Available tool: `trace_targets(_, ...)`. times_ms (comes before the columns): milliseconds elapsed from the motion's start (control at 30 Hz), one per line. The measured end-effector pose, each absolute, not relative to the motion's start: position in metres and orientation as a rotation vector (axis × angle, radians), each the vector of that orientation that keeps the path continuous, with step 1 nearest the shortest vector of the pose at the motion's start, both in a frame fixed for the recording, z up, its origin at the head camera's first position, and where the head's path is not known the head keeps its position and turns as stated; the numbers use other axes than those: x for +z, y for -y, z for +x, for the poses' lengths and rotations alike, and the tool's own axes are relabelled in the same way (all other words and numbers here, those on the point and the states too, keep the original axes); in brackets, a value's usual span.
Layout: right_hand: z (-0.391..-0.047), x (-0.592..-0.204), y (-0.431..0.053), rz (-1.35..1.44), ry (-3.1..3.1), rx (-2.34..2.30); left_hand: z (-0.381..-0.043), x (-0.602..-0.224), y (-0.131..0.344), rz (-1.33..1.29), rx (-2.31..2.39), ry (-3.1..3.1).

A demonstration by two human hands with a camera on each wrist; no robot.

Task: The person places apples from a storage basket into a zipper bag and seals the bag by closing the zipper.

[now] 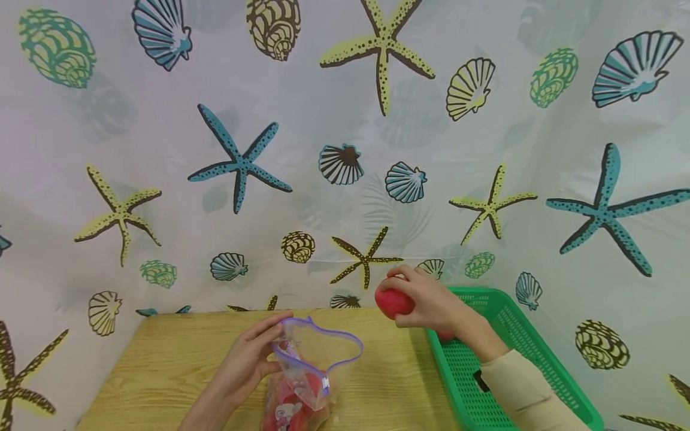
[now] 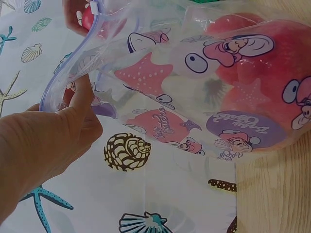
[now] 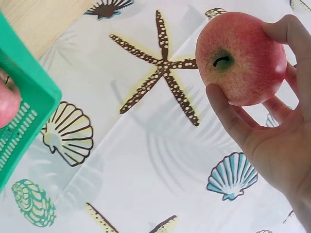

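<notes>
My right hand grips a red apple with fingers and thumb around its sides, raised beside the green basket. The dark stem shows in the right wrist view. My left hand pinches the rim of a clear zip bag printed with cartoon figures and starfish. The bag's purple-edged mouth gapes wide, facing up. Red round fruits fill its bottom, which stands on the wooden table. In the head view the apple is to the right of the bag mouth and above it.
A green perforated basket stands at the right, with another apple in its near-left part, partly hidden by my right arm. A small black piece shows in the basket. A shell-and-starfish curtain hangs behind the wooden table.
</notes>
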State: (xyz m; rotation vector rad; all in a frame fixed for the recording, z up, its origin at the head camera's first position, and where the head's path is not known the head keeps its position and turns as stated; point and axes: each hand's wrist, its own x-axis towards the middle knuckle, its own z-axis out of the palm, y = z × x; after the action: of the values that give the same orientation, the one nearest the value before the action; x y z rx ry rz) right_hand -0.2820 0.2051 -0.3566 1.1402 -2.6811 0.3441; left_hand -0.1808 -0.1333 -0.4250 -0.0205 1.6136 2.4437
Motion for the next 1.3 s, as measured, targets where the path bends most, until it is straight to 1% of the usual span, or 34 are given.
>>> trace_targets(367,-0.264,-0.347,-0.175,1.286,2.598,0.347,-0.182,-0.425,0.128,0.013,2.424,-1.607)
trace_targets(533,-0.259,-0.348,-0.156,1.406,2.542,0.369,-0.183,-0.425,0.126,0.017,2.411,-1.617)
trace_targets(833,-0.25,-0.353,-0.119,1.59,2.471,0.338,-0.185,-0.425,0.123,-0.079,2.4,-1.669)
trace_targets(1067,-0.245,-0.362,-0.111,1.639,2.489,0.301,-0.184,-0.425,0.122,-0.037,2.381,-1.664)
trace_targets(1300,-0.242,-0.374,-0.106,1.701,2.521,0.314,-0.186,-0.426,0.12,-0.05,2.416,-1.661)
